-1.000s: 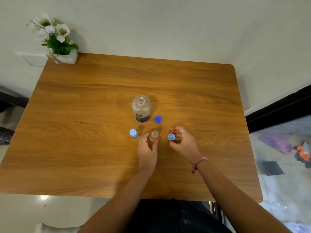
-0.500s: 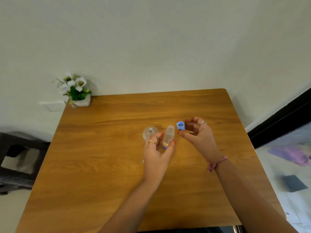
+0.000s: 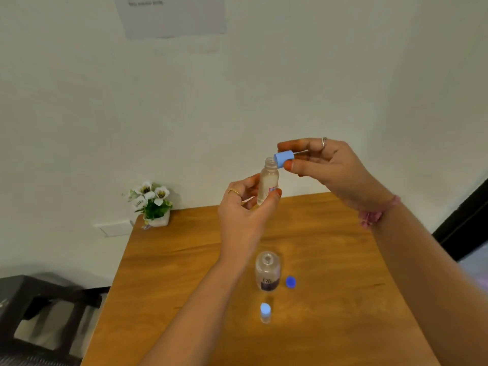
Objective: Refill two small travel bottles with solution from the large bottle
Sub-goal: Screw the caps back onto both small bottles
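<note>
The small bottle [image 3: 268, 180] stands upright in the air above the counter [image 3: 330, 260], its open neck pointing up, the left hand [image 3: 245, 207] pinching its lower body between thumb and fingers [image 3: 276, 193]. The light blue cap [image 3: 283, 159] sits just right of the neck, tilted (open side toward it), pinched by the right hand [image 3: 330, 167]. Capping likely needs a short leftward, downward move. The large bottle [image 3: 267, 270] stands uncapped below.

Large bottle [image 3: 267, 272] on table [image 3: 184, 273]; loose cap [image 3: 290, 282] just beside at 3 o'clock; capped small bottle [image 3: 265, 313] near at 6 o'clock.
</note>
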The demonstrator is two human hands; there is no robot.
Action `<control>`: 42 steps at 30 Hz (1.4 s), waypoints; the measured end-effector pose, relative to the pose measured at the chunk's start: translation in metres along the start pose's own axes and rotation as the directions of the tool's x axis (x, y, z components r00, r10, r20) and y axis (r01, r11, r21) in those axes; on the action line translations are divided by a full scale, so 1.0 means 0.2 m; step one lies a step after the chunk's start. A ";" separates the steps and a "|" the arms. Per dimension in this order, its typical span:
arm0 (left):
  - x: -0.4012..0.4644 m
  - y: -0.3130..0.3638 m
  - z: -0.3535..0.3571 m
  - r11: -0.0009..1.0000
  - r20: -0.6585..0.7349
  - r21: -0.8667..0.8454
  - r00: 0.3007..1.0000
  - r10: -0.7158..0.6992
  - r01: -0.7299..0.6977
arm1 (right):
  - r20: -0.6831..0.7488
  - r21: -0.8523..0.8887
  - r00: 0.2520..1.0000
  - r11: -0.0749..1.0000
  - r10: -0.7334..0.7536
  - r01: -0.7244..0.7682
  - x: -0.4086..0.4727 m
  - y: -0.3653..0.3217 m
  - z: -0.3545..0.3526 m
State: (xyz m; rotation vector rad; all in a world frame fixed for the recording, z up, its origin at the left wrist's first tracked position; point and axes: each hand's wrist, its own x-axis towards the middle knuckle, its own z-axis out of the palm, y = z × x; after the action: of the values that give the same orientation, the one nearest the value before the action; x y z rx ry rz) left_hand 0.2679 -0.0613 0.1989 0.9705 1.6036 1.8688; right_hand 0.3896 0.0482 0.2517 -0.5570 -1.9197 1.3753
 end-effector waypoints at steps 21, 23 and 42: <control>0.14 0.19 -0.23 0.996 0.025 -0.021 0.996 0.086 -0.086 | 0.204 -0.649 0.978 0.741 -0.053 0.176 0.32 -0.51 0.21; 0.14 0.19 -0.24 0.996 0.019 -0.023 0.996 0.086 -0.086 | 0.216 -0.709 0.976 0.681 -0.034 0.180 0.32 -0.52 0.21; 0.16 0.16 -0.25 0.997 0.012 -0.052 0.999 0.053 -0.052 | 0.146 -0.618 0.989 0.780 -0.005 0.095 0.29 -0.43 0.27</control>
State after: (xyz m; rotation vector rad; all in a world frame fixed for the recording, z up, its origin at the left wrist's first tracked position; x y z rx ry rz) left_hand 0.2117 -0.0758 0.2327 1.0102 1.5281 1.9250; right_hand 0.3149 0.0240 0.3382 -0.7238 -2.4934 0.7184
